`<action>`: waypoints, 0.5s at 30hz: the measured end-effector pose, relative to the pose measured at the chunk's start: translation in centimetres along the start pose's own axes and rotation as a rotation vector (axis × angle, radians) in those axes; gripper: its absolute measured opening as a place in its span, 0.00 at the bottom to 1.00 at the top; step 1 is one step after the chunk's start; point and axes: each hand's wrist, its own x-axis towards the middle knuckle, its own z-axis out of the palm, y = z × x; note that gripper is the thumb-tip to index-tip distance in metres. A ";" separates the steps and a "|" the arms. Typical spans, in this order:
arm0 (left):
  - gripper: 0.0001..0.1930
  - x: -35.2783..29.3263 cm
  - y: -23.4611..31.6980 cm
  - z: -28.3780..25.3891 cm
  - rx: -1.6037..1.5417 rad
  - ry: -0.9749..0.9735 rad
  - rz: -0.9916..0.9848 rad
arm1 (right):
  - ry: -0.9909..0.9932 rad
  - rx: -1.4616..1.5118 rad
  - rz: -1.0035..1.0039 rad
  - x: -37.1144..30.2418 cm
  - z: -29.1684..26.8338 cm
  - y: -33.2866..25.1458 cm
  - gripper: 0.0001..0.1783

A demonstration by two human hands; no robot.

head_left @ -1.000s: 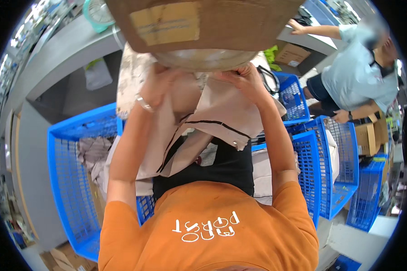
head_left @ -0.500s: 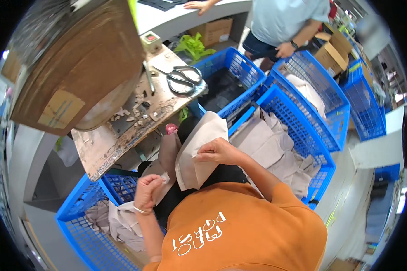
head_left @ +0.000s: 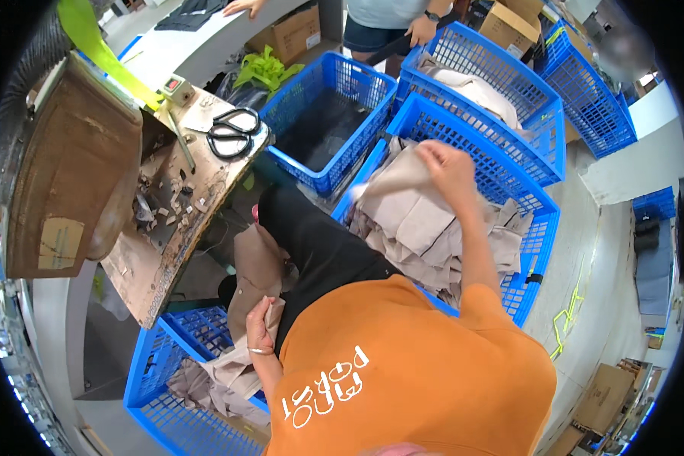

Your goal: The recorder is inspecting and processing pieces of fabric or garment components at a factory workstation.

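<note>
My right hand is closed on the edge of a beige fabric piece, slightly blurred, over the blue crate on my right. Stacked beige fabric pieces fill that crate beneath it. Low on the left, my left hand has its fingers curled around the edge of another beige fabric piece, which hangs beside my black-clad leg. Below that hand stands a second blue crate with crumpled beige fabric in it.
On the worn wooden worktable lie black-handled scissors and small scraps, beside a brown machine housing. Ahead are a blue crate with dark contents and another with pale fabric. Beyond them, a person stands.
My right hand has carried a fabric piece from my lap rightward over the crate. My left hand has lowered slightly, still with fabric. The view has shifted.
</note>
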 end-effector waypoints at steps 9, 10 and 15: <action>0.12 -0.7 0.5 1.6 0.156 -0.075 0.043 | -0.438 -0.036 -0.094 -7.1 9.0 1.4 0.15; 0.14 -0.7 0.4 1.6 0.146 -0.083 0.011 | -0.512 0.088 -0.188 -7.8 10.0 -0.2 0.15; 0.18 0.0 -0.4 0.9 0.077 -0.066 0.020 | -0.696 0.239 -0.419 -9.2 13.4 -8.8 0.12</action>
